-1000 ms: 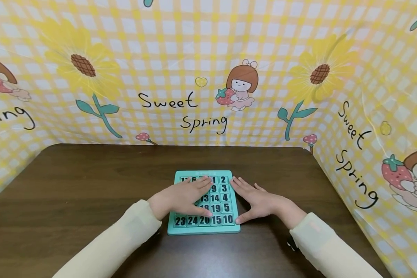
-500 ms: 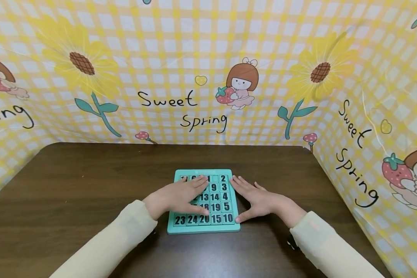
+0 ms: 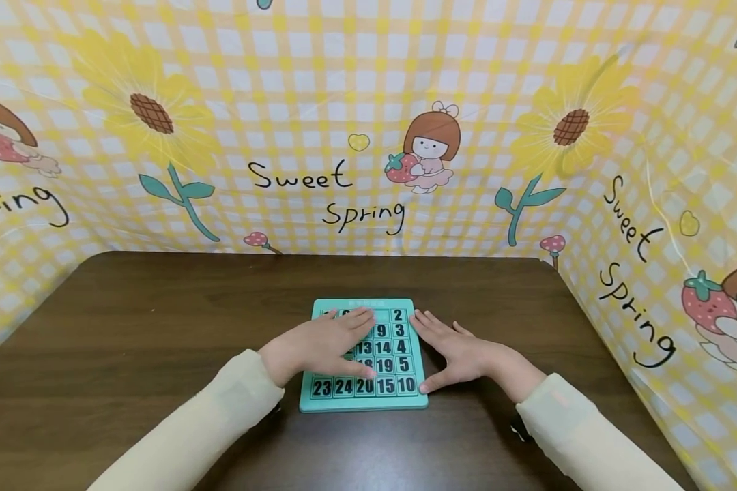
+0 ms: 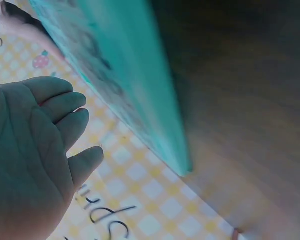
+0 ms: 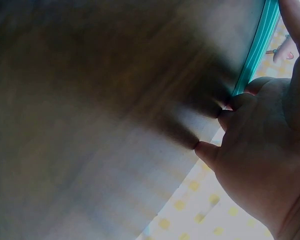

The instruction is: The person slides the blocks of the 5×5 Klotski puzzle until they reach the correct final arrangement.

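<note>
A teal number slide puzzle (image 3: pixel 365 402) lies flat on the dark wooden table, its black-numbered tiles facing up. Over its left half spreads my left hand (image 3: pixel 319 348), palm down, index fingertip at the top row and thumb near the 18 tile. That hand hides several tiles on the left. In the top row a bare slot (image 3: pixel 380 315) shows to the left of the 2 tile (image 3: pixel 398 314). Along the puzzle's right edge, my right hand (image 3: pixel 460 351) rests with spread fingers, fingertips and thumb against the frame. The left wrist view shows the left palm (image 4: pixel 30 135) above the tiles.
The wooden tabletop (image 3: pixel 160 348) reaches back to a yellow checked cloth (image 3: pixel 295 123) that hangs behind and along both sides. Both forearms, in pale sleeves (image 3: pixel 190 423), come in from the front edge.
The 1 tile has slid left along the top row and is now out of sight under the left fingers, baring a slot beside the 2. The right hand holds its place.
</note>
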Action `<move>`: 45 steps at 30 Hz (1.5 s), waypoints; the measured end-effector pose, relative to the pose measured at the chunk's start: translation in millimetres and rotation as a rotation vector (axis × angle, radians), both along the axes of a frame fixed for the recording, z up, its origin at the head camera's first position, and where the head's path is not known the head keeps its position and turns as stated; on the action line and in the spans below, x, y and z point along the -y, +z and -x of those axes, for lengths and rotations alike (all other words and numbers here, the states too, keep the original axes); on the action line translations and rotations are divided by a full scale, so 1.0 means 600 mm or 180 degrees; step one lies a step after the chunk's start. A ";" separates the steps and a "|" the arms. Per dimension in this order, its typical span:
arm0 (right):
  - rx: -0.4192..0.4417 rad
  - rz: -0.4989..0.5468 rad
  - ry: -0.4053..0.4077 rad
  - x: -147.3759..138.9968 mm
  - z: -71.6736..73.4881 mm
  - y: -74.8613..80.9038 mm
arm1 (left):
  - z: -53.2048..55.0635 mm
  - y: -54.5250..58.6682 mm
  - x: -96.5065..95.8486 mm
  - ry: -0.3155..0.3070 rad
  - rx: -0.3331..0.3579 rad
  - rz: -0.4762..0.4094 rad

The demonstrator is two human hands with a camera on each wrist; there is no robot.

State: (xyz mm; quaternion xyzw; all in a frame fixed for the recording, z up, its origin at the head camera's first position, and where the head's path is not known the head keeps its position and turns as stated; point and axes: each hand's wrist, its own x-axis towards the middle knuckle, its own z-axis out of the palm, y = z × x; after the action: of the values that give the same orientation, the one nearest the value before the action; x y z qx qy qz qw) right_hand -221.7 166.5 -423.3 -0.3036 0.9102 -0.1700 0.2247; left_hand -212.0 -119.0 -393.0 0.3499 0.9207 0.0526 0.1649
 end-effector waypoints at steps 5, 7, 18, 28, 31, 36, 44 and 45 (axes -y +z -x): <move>-0.0015 0.0001 0.0024 -0.002 0.000 0.001 | 0.008 0.003 -0.029 -0.0112 -0.0020 0.0077; -0.0019 -0.0013 0.0025 -0.003 0.000 0.001 | 0.013 0.003 -0.040 -0.0130 -0.0024 0.0101; -0.0020 -0.0005 0.0052 -0.002 0.000 0.001 | 0.032 0.001 -0.068 -0.0040 0.0086 0.0195; -0.0027 -0.0006 0.0066 -0.001 0.000 0.003 | 0.036 -0.002 -0.062 0.0024 0.0110 0.0287; -0.0031 -0.0007 0.0067 -0.001 -0.001 0.002 | 0.036 -0.003 -0.059 0.0027 0.0112 0.0282; -0.0021 0.0001 0.0070 -0.001 -0.002 0.001 | 0.034 -0.002 -0.053 0.0056 0.0098 0.0290; -0.0012 0.0032 0.0032 -0.001 -0.002 0.001 | 0.027 -0.004 -0.031 0.0164 0.0089 0.0268; -0.0010 0.0035 0.0029 -0.001 -0.002 0.001 | 0.027 -0.005 -0.028 0.0169 0.0084 0.0257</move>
State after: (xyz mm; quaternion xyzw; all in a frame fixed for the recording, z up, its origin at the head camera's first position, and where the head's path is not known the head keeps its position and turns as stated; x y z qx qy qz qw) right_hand -220.5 167.2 -422.5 -0.3092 0.9082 -0.1736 0.2225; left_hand -228.3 -102.1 -395.8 0.3177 0.9287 0.0245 0.1896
